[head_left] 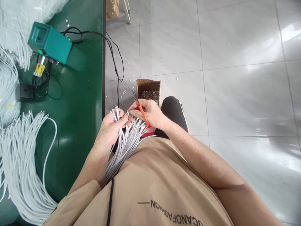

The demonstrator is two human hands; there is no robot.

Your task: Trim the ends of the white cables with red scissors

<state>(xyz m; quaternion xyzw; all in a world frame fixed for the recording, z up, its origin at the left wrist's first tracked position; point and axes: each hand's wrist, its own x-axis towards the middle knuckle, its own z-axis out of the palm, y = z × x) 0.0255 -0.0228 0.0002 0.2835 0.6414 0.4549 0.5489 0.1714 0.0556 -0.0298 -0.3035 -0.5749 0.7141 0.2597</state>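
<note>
My left hand is closed around the ends of several white cables, with some tips sticking up past the fingers. The rest of that bundle runs down across my lap. In my right hand lies a tool with orange handles and dark, narrow tips, perhaps small scissors; the tips point away from me. The thumb and index finger of this same hand pinch close to a cable end beside my left thumb. What exactly sits between those fingertips is too small to make out.
Below my hands a cardboard box holds small clipped bits, and more bits lie scattered on the tiled floor. On the green table at left are a teal device with black cords, a large white cable bundle and further cable bundles.
</note>
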